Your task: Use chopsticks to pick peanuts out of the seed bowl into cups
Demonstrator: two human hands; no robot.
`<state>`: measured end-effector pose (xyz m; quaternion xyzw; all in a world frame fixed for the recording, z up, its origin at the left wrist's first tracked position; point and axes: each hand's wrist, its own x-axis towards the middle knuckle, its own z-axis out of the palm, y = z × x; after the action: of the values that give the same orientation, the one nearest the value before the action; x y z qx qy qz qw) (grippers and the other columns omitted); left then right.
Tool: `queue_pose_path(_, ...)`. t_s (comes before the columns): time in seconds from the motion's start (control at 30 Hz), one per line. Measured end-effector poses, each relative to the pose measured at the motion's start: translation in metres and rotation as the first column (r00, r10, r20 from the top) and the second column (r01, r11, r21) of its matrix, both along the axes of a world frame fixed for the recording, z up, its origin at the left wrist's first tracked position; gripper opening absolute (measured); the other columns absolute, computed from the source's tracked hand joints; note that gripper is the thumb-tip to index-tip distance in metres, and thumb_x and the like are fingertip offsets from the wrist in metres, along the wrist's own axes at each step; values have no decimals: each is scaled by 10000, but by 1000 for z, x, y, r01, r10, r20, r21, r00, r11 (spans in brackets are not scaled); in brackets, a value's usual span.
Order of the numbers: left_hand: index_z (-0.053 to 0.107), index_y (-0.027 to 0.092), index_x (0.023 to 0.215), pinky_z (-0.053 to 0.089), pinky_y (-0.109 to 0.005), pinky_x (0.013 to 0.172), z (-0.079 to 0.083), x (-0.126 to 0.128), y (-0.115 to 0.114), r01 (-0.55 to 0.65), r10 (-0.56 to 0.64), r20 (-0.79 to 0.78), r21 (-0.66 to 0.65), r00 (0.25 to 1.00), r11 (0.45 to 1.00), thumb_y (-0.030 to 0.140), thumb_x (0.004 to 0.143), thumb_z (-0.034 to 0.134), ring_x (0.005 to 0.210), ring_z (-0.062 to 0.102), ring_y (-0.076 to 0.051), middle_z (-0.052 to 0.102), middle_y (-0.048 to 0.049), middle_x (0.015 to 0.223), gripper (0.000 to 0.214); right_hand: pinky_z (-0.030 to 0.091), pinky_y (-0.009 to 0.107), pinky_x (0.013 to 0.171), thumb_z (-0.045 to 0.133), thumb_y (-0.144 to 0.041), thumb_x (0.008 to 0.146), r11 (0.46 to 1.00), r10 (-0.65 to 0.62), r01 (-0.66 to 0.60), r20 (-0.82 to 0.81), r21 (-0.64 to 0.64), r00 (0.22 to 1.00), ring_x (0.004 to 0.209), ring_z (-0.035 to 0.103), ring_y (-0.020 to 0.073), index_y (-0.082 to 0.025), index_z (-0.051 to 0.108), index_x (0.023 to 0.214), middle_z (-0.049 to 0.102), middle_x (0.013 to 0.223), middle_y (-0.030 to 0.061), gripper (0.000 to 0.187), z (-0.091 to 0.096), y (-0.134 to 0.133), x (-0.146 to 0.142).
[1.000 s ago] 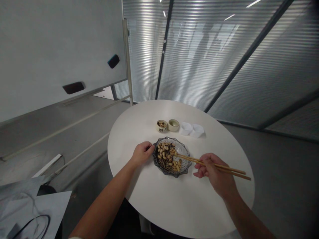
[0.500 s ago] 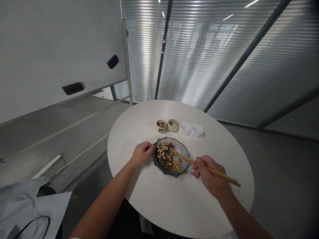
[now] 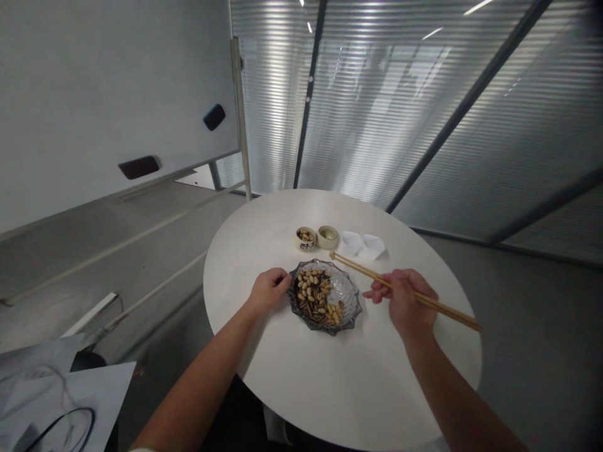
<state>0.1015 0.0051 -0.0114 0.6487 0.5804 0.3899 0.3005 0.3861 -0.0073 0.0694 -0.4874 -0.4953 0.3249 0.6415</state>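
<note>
Fingers of the left hand: loosely curled, tips touching the rim of a scalloped glass dish at its 9 o'clock. From this distance I cannot tell whether they grip the rim or only rest on it, though I judge the placing to be a steadying one. Right hand: fingers clenched around a pair of wooden chopsticks in a pencil-style hold, the sticks running from tails at 4 o'clock, past the hand, to tips at 10 o'clock. Tips: close together, carrying nothing I can see, just off the dish's 1 o'clock rim and above the white round tabletop. That angle keeps the sticks clear of the dish, and in my reading leaves the tips within reach of both dish and cups. Dish: in front of the person, toward the tabletop's 6 o'clock side, holding pale shelled nuts mixed with dark slivers. At the dish's 12 o'clock: a small ceramic cup with black lettering and a few nuts inside, just beside a plain cream cup. At its 1 o'clock: two small white hexagonal dishes, side by side. Beyond the tabletop at 10 o'clock: a wheeled whiteboard. At 8 o'clock: loose sheets of paper.
</note>
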Motion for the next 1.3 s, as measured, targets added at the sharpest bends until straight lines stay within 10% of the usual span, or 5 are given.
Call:
queue_pose_path(0.33, 641, 189, 737, 382, -251, 615, 2, 1, 1, 5, -5, 4, 1, 1000, 1000, 438, 920, 516, 654, 503, -135, 562, 14, 650, 334, 612, 272, 485, 636, -633, 876, 980, 196, -197, 85, 3, 977, 399, 585, 99, -202, 573, 792, 647, 602, -35, 443, 4, 91, -43)
queue_pose_path(0.67, 665, 183, 756, 373, -248, 598, -2, 0, 2, 4, -4, 10, 3, 1000, 1000, 438, 923, 514, 645, 507, -134, 572, 12, 646, 340, 606, 265, 470, 709, -644, 817, 949, 314, -306, 139, -76, 939, 411, 582, 92, -193, 592, 805, 682, 649, -13, 466, -1, 111, -57)
queue_pose_path(0.93, 668, 182, 761, 367, -240, 583, -3, 0, 2, -3, 3, 20, -6, 1000, 1000, 430, 919, 521, 640, 492, -132, 573, 8, 650, 329, 639, 327, 512, 751, -592, 811, 958, 281, -277, 68, -68, 957, 412, 593, 104, -192, 591, 787, 711, 672, 3, 431, 14, 59, -25)
queue_pose_path(1.3, 664, 189, 749, 378, -241, 592, -1, 2, 0, -13, 14, 40, -14, 999, 1000, 445, 915, 519, 632, 495, -134, 571, 11, 642, 338, 662, 378, 539, 705, -586, 867, 878, 330, -269, 94, -396, 939, 413, 599, 128, -182, 635, 751, 713, 667, 44, 426, -9, -61, 37)
